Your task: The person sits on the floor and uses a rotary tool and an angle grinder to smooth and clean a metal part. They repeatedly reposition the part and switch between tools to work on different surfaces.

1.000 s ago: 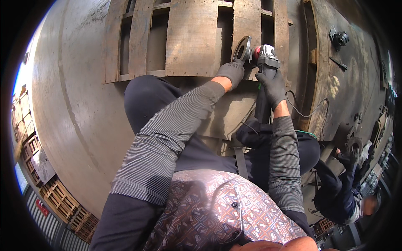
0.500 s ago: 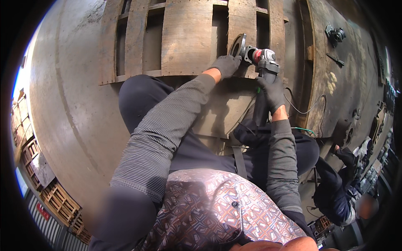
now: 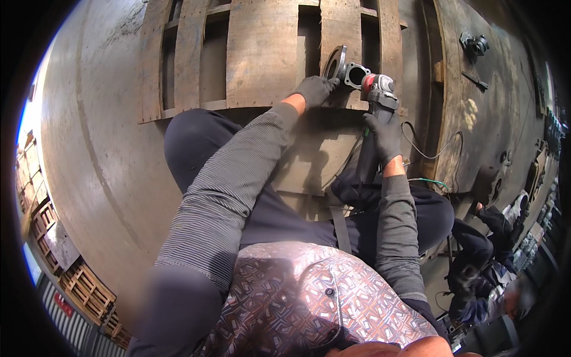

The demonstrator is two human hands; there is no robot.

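Observation:
My left hand (image 3: 315,91), in a dark glove, grips a metal flanged pipe fitting (image 3: 341,61) from its near left side. One end of the fitting is a wide round flange; the other is a smaller squarish flange with a round opening and corner holes. My right hand (image 3: 387,135), also gloved, is wrapped round the dark body of an angle grinder (image 3: 382,101). The grinder's silver head and red part lie close to the squarish flange; whether they touch I cannot tell. The fitting is over the near edge of a wooden pallet (image 3: 262,53).
To the right stands a worn wooden table (image 3: 476,128) bearing another dark metal fitting (image 3: 474,45) and a dark tool (image 3: 474,81). A cable (image 3: 437,159) loops beside my right hand. Another person (image 3: 485,271) is at lower right. Pallets (image 3: 86,285) are stacked at far left.
The fitting has turned, so its squarish flange shows more of its opening. My right hand and the grinder have shifted slightly; the other person has moved.

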